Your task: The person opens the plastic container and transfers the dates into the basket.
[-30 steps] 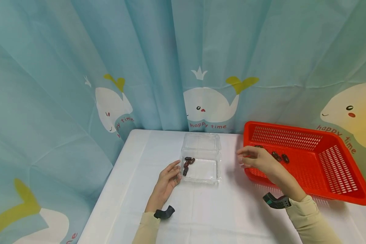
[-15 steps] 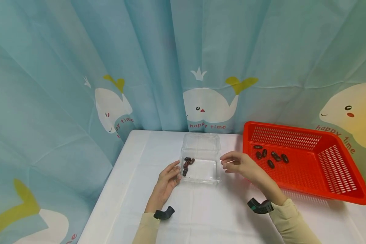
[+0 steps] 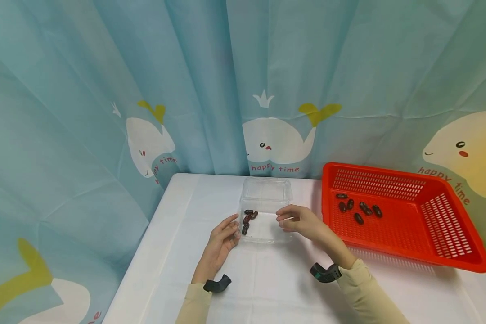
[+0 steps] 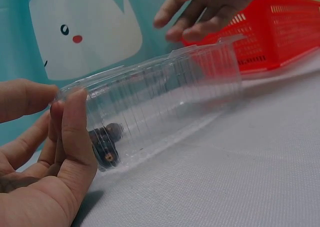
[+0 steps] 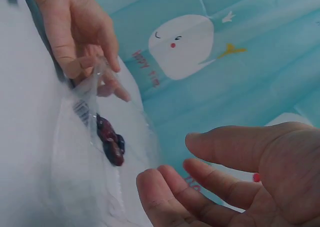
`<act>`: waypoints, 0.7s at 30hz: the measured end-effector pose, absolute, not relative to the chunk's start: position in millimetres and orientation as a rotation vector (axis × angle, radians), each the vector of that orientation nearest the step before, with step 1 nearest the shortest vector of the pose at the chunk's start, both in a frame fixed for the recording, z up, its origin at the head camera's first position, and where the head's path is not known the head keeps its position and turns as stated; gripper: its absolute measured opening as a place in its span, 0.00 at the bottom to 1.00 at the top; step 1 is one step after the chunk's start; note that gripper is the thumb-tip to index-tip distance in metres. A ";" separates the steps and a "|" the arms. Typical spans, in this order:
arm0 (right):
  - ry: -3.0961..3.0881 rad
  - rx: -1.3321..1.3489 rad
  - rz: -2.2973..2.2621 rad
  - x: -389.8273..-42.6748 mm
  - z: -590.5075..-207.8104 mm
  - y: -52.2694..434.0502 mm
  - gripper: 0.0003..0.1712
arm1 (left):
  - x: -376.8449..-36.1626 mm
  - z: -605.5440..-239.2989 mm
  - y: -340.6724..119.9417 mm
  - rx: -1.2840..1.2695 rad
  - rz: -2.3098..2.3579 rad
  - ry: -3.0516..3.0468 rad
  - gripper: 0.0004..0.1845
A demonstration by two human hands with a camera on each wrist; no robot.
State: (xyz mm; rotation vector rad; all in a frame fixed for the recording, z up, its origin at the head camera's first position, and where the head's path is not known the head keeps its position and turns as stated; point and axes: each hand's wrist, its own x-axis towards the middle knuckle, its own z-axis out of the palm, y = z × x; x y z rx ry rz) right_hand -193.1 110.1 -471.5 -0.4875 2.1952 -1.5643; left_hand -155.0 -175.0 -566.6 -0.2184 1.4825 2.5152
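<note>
On the white tabletop point(image 3: 267, 279), near its back edge, the left wall of a clear rectangular plastic box point(image 3: 266, 211) is held by the left hand point(image 3: 222, 240), thumb and fingers point(image 4: 75, 132) pressed against it. Several dark red oblong dates point(image 3: 248, 218) lie in the box's left part. Over the box's right side the right hand point(image 3: 297, 220) is held, fingers relaxed and slightly spread, nothing seen in them. Toward the right edge, a red perforated plastic basket point(image 3: 441, 243) holds more dark dates point(image 3: 358, 209).

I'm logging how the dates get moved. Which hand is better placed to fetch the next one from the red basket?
Probably the right hand: it hovers open and empty over the clear box, beside the red basket. The left hand holds the box's left wall.
</note>
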 end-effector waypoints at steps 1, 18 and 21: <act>2.189 -0.472 -1.566 -193.8 -473.4 107.2 0.24 | -154.9 -566.4 -175.0 -0.216 2.514 1.485 0.27; 2.163 -0.271 -1.473 -206.6 -490.8 66.8 0.26 | -153.6 -562.3 -173.8 -0.234 2.507 1.496 0.29; 2.156 -0.246 -1.438 -207.3 -493.2 60.6 0.26 | -154.5 -562.1 -173.1 -0.252 2.508 1.491 0.28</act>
